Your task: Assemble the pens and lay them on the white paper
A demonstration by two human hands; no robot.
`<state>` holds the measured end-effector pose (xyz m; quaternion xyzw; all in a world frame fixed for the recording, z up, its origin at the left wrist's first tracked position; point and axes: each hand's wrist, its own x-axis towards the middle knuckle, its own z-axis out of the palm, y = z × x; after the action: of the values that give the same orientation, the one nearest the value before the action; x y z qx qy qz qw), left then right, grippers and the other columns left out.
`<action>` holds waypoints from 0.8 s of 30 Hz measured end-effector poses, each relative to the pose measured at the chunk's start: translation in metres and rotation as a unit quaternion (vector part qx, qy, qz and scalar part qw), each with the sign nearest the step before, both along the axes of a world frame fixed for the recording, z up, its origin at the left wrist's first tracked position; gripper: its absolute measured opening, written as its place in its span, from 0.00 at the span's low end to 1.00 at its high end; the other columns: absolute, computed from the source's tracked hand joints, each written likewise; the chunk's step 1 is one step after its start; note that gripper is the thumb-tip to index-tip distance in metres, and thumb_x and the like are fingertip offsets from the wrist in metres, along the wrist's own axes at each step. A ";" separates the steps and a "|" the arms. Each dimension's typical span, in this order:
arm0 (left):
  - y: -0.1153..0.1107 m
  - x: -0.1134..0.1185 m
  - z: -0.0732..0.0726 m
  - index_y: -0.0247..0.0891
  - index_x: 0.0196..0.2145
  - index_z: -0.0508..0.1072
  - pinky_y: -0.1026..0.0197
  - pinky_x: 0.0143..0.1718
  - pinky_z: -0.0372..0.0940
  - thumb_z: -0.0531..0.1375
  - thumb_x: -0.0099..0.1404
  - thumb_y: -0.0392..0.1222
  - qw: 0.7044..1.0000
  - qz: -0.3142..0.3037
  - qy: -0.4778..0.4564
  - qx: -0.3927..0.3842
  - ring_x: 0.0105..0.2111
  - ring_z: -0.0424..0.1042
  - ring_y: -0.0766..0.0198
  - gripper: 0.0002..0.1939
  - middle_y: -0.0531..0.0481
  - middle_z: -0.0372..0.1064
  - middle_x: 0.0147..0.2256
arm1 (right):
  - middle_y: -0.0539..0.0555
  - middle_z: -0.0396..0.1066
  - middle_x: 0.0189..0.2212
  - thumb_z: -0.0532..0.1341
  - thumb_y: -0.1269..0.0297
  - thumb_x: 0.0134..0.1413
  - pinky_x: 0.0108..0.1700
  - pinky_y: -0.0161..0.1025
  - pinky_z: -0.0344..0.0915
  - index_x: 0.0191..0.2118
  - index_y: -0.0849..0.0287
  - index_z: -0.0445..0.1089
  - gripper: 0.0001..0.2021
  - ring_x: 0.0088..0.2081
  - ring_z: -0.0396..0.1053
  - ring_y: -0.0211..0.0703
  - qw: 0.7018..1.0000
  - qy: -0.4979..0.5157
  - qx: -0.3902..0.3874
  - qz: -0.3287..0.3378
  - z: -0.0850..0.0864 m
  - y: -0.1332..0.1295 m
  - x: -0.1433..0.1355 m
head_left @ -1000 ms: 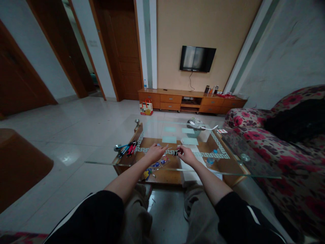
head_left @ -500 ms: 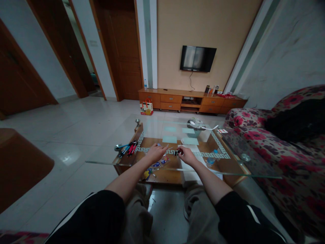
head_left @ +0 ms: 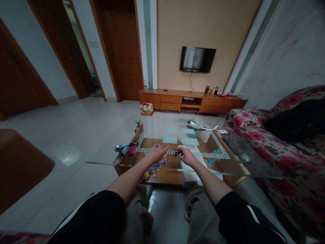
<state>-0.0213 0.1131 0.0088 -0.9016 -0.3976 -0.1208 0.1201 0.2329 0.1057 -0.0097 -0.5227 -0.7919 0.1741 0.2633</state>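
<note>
Over the glass table (head_left: 154,123), my left hand (head_left: 156,153) is closed on a thin pale rod (head_left: 170,148) that points toward my right hand. It looks like part of a pen, but it is too small to be sure. My right hand (head_left: 187,155) pinches a small black piece (head_left: 176,153), its kind unclear. A small gap separates the rod's tip from the right fingers. To the left of my hands lies a bunch of pens (head_left: 130,149), some blue, some red and black. Clear packaging with blue marks (head_left: 157,165) is below my left forearm.
A white box (head_left: 190,174) shows under the glass, near a clear bottle with a blue cap (head_left: 210,161). At the table's far right stands a dark basket (head_left: 195,132) with plastic in it. A flowered sofa (head_left: 256,132) borders the right side.
</note>
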 end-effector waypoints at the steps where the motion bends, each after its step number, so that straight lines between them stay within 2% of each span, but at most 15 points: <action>1: 0.000 0.000 0.000 0.42 0.52 0.70 0.55 0.45 0.56 0.56 0.70 0.37 1.000 0.001 0.000 0.000 0.38 0.77 0.57 0.13 0.45 0.78 0.38 | 0.53 0.76 0.35 0.62 0.77 0.51 0.39 0.34 0.64 0.47 0.59 0.72 0.17 0.35 0.72 0.41 1.000 0.000 -0.001 0.002 0.000 -0.001 0.000; 6: -0.001 0.000 0.003 0.42 0.51 0.70 0.54 0.45 0.56 0.56 0.70 0.37 1.000 -0.002 0.000 0.009 0.37 0.77 0.57 0.12 0.46 0.79 0.38 | 0.56 0.76 0.39 0.63 0.75 0.52 0.42 0.37 0.66 0.52 0.59 0.69 0.20 0.38 0.72 0.43 1.000 -0.008 -0.002 0.008 -0.001 -0.004 0.002; 9: -0.002 0.001 0.004 0.41 0.49 0.71 0.54 0.46 0.56 0.56 0.70 0.37 1.000 -0.011 -0.001 0.009 0.37 0.77 0.58 0.11 0.46 0.78 0.37 | 0.59 0.74 0.44 0.66 0.69 0.53 0.46 0.40 0.67 0.56 0.60 0.65 0.24 0.42 0.72 0.45 1.000 -0.005 0.007 0.008 0.000 -0.007 0.003; 13: -0.003 0.002 0.007 0.39 0.47 0.71 0.53 0.45 0.56 0.56 0.70 0.37 1.000 -0.018 0.000 0.013 0.35 0.76 0.57 0.10 0.45 0.78 0.35 | 0.62 0.69 0.51 0.64 0.62 0.59 0.52 0.46 0.66 0.59 0.59 0.62 0.24 0.49 0.69 0.49 0.996 -0.007 0.085 0.005 0.011 -0.012 0.003; 19: -0.006 0.003 0.009 0.40 0.47 0.72 0.53 0.45 0.55 0.56 0.68 0.37 0.999 -0.029 0.006 0.029 0.36 0.75 0.57 0.11 0.45 0.78 0.35 | 0.61 0.64 0.53 0.55 0.64 0.67 0.59 0.49 0.63 0.53 0.56 0.67 0.12 0.55 0.64 0.50 0.982 -0.016 0.188 0.028 0.037 -0.019 -0.007; 24: -0.007 0.001 0.010 0.42 0.50 0.72 0.54 0.44 0.55 0.56 0.69 0.37 0.998 -0.040 0.007 0.038 0.35 0.75 0.58 0.13 0.46 0.77 0.35 | 0.61 0.62 0.55 0.53 0.64 0.68 0.58 0.50 0.63 0.48 0.56 0.69 0.09 0.55 0.63 0.50 0.977 -0.041 0.205 0.044 0.043 -0.022 -0.017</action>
<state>-0.0200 0.1058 0.0187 -0.9126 -0.3551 -0.1346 0.1517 0.2159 0.0835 0.0334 -0.4292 -0.8430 -0.0016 0.3244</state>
